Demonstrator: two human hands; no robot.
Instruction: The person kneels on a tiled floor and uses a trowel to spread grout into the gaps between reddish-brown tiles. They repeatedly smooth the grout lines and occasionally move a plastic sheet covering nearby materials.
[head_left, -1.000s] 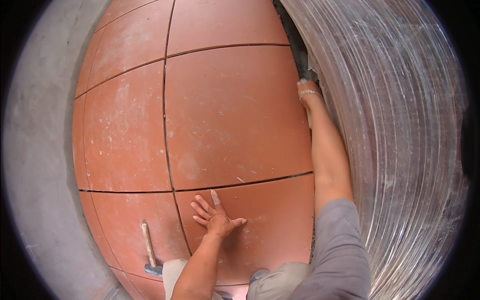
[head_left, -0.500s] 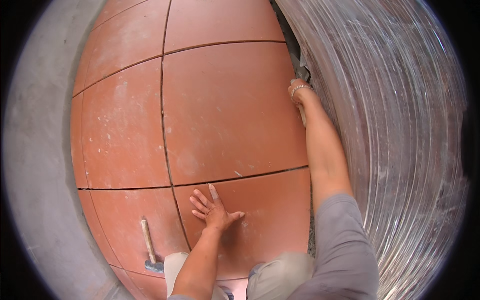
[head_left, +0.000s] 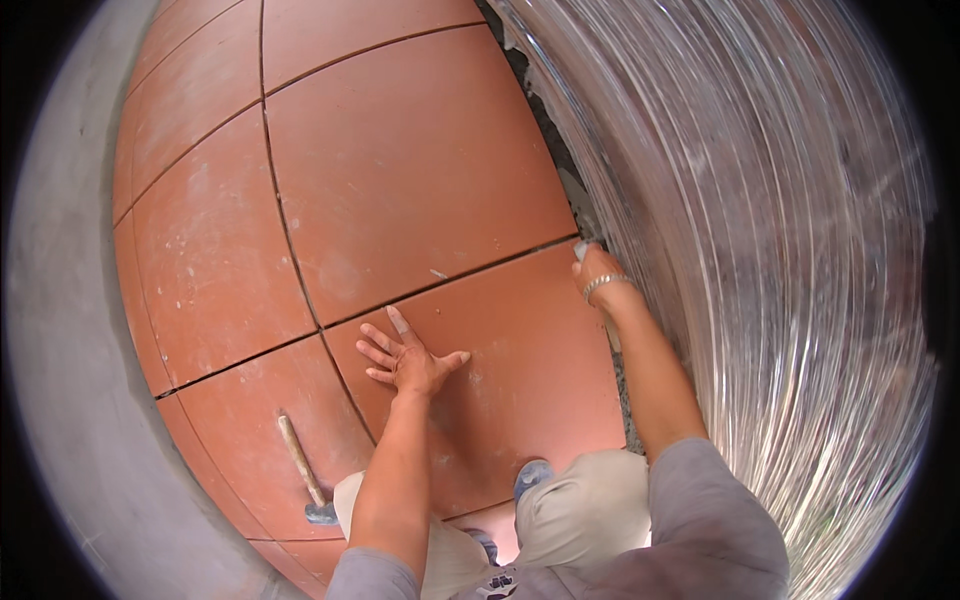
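My left hand (head_left: 415,368) lies spread flat on a large terracotta-coloured tile (head_left: 520,400), just below the gap along its far edge. At that tile's right edge my right hand (head_left: 598,270) is closed around a trowel, whose pale handle (head_left: 613,338) shows under the wrist. The blade is mostly hidden by the hand and the strip of mortar. A bracelet circles the right wrist. To the left, a hammer (head_left: 306,472) with a wooden handle and dark head rests on the neighbouring tile (head_left: 235,430).
More red tiles (head_left: 400,150) stretch away ahead, parted by dark open joints. On the right, a surface wrapped in clear plastic film (head_left: 740,250) rises close to my arm, with a narrow mortar gap (head_left: 545,120) beside it. A grey concrete strip (head_left: 70,300) borders the left.
My right hand has come nearer along the tiles' right edge with the trowel. The view has turned and shifted; my left hand stays spread on the same tile.
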